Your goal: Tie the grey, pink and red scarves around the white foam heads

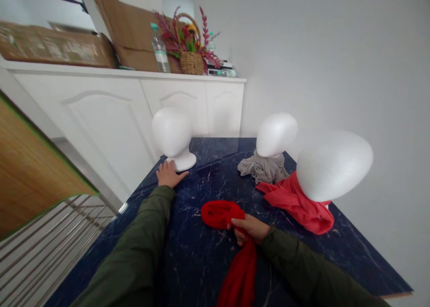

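Observation:
My right hand (pixel 250 230) grips a red scarf (pixel 220 214) near the front of the dark blue marbled table (pixel 195 253). One part of the scarf lies in a loop left of the fist, and the rest trails down toward me. Farther off, my left hand (pixel 169 175) is spread with its fingers at the base of a white mannequin head (pixel 173 134). Whether the fingertips touch that base I cannot tell. Two more white heads stand on the right: one mannequin head (pixel 276 134) with a grey scarf (pixel 264 167) around its base, the other head (pixel 334 166) with a coral-red scarf (pixel 298 204).
Behind the table runs a white cabinet (pixel 104 114). On it are cardboard boxes (pixel 134 34), a plastic bottle (pixel 160 49) and a wicker flower basket (pixel 191 61). A metal rack (pixel 63 231) and a wooden panel (pixel 36 164) border the left side. A plain wall (pixel 336 65) closes off the right.

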Tool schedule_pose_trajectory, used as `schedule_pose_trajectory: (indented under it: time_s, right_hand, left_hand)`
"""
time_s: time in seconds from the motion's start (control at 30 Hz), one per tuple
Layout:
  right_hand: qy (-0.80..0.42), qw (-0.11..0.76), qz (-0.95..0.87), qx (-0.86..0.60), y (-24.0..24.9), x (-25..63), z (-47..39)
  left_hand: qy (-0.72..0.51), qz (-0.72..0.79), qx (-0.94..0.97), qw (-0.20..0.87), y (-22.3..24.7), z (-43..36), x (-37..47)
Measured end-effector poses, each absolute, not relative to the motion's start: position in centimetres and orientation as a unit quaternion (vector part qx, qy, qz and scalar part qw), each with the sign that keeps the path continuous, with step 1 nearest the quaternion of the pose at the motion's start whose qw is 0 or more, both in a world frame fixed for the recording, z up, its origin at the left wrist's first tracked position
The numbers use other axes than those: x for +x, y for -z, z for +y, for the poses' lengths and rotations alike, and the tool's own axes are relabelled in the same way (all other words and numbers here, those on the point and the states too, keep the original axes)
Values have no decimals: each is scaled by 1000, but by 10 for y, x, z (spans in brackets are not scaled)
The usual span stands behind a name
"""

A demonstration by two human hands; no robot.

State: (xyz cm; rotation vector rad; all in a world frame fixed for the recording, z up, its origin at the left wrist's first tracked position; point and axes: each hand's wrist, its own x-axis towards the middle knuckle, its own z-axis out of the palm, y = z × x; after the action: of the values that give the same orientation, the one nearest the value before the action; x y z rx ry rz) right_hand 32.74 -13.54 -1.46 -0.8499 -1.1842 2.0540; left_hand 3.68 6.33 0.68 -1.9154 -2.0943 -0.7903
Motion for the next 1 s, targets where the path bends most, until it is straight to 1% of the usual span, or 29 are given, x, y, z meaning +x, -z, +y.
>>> schedule_pose_trajectory:
  time_s: [0.13, 0.3, 0.57, 0.7, 0.9, 1.0]
  right_hand:
    - [-814, 289, -412, -290, 18, 332, -128]
    - [-821, 277, -408, -286, 19, 334, -123]
    - [-846, 255, -384, -268, 14, 335, -121]
    - [-852, 246, -375, -269, 16, 337, -121]
    - [-847, 245, -391, -265, 14, 338, -121]
    - [-835, 258, -407, -268, 10, 337, -126]
  left_hand:
    - [304, -723, -614, 90, -11, 82, 48]
    - [336, -768, -542, 49, -11, 106, 46]
    - [428, -726, -538, -14, 0, 130, 30]
    - [457, -713, -531, -35, 1, 128, 29]
    - [459, -719, -522, 1, -5, 106, 36]
    - [464, -717, -519, -24, -8, 82, 47]
